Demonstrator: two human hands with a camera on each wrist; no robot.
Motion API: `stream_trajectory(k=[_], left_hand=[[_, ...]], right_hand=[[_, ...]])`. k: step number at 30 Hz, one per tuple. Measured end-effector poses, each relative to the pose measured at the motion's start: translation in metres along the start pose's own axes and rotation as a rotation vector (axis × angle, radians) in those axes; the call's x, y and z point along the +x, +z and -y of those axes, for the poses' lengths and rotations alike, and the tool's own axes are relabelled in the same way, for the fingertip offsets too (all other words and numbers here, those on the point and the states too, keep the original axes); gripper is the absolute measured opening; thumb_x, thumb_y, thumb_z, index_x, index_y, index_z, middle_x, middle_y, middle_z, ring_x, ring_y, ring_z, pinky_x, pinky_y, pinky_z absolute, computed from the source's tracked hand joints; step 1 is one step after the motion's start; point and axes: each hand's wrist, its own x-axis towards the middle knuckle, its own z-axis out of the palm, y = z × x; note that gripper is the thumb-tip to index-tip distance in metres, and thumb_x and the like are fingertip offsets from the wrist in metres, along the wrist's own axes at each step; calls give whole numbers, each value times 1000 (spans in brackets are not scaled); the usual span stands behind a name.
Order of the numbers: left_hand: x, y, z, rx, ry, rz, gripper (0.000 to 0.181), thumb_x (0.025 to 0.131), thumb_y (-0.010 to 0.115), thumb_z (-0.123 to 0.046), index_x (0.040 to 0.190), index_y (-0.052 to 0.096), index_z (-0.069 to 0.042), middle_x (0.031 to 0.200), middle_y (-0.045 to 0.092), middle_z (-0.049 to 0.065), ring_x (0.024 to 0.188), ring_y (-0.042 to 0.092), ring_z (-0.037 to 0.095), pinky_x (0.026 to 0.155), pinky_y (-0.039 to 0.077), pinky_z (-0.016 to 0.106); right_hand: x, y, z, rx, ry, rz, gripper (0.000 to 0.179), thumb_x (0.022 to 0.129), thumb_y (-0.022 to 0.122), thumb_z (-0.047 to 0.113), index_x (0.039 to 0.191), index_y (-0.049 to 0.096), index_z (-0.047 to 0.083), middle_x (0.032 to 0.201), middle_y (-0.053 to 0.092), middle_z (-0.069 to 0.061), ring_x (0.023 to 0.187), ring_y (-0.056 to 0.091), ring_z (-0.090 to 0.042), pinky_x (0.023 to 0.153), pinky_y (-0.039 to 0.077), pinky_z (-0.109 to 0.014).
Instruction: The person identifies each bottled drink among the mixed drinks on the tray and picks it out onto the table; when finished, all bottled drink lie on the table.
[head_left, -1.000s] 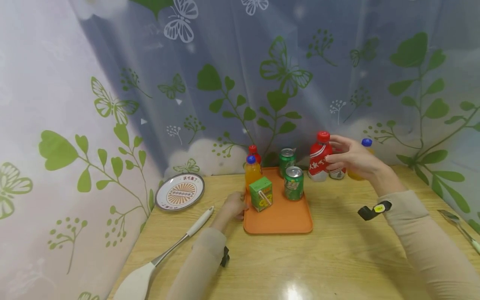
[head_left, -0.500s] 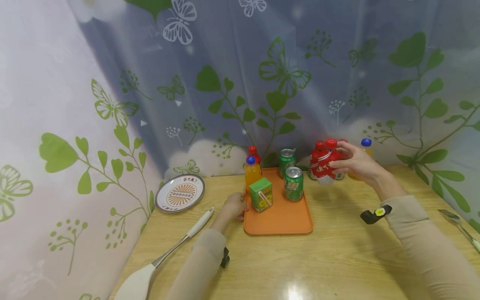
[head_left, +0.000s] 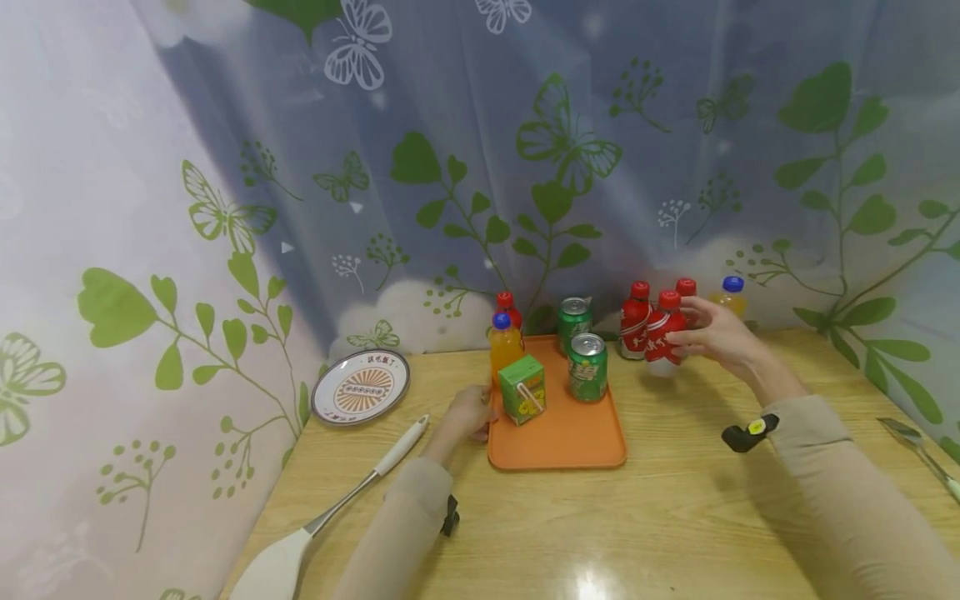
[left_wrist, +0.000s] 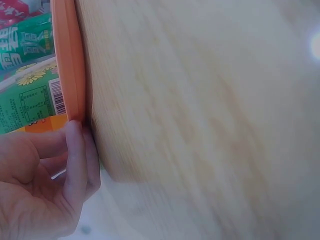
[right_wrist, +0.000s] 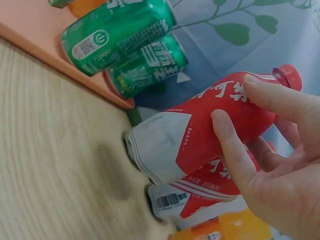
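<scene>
My right hand (head_left: 720,337) grips a red-labelled drink bottle (head_left: 664,325) with a red cap, thumb and fingers around its upper part. In the right wrist view, this bottle (right_wrist: 200,127) tilts over the wooden table, with a shadow beside its base. Two similar red bottles stand behind it, one on the left (head_left: 633,321), the other partly covered by my hand. On the other side, my left hand (head_left: 468,412) pinches the left rim of the orange tray (head_left: 558,450). In the left wrist view, the fingertips (left_wrist: 75,131) meet right at the rim.
The tray bears two green cans (head_left: 587,367), a green juice box (head_left: 522,389), an orange drink bottle (head_left: 506,350) and a red-capped bottle. A blue-capped orange bottle (head_left: 732,296) stands back right. Left are a plate (head_left: 360,387) and a turner (head_left: 397,446); a utensil (head_left: 918,450) lies far right.
My right hand has carried the red bottle rightward and lower, toward me, so the left red bottle behind it now shows. The left hand stays on the tray rim.
</scene>
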Motion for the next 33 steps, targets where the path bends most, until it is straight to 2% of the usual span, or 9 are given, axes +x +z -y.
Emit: stream_trajectory(k=[3, 7, 14, 24, 29, 33], left_hand=[[0, 0, 0, 1, 0, 1, 67, 96, 68, 4, 159, 46, -7, 118, 69, 23, 61, 62, 14, 47, 61, 22], [1, 0, 1, 1, 0, 4, 67, 96, 68, 3, 159, 47, -7, 110, 71, 21, 60, 61, 13, 47, 60, 21], [4, 1, 3, -8, 0, 17, 66, 98, 68, 2, 159, 45, -6, 101, 69, 16, 63, 62, 13, 50, 62, 23], [1, 1, 3, -16, 12, 22, 65, 98, 68, 1, 159, 45, -4, 111, 70, 19, 63, 62, 13, 50, 62, 23], [1, 1, 2, -18, 5, 18, 67, 98, 68, 2, 160, 44, -5, 118, 69, 22, 62, 62, 13, 49, 61, 22], [2, 0, 2, -20, 3, 13, 69, 97, 69, 2, 160, 43, -5, 124, 69, 23, 63, 62, 14, 48, 60, 21]], right_hand=[[2, 0, -6, 6, -6, -19, 96, 99, 72, 5, 170, 8, 7, 171, 12, -26, 102, 65, 0, 95, 68, -30], [4, 2, -11, 13, -16, -51, 92, 97, 75, 6, 168, 17, 7, 165, 19, -21, 101, 66, -3, 93, 68, -30], [6, 4, -14, 36, -1, -66, 92, 96, 74, 3, 167, 16, 7, 170, 12, -25, 96, 68, -4, 92, 68, -29], [7, 4, -22, 7, 5, -75, 91, 96, 73, 1, 167, 16, 5, 163, 19, -22, 98, 65, -4, 95, 68, -31], [6, 4, -23, 4, 28, -83, 92, 96, 74, 2, 167, 16, 5, 167, 15, -26, 100, 63, -4, 96, 67, -32], [6, 3, -22, 39, 47, -64, 89, 100, 69, 1, 168, 12, 5, 172, 7, -27, 97, 66, -2, 98, 66, -30]])
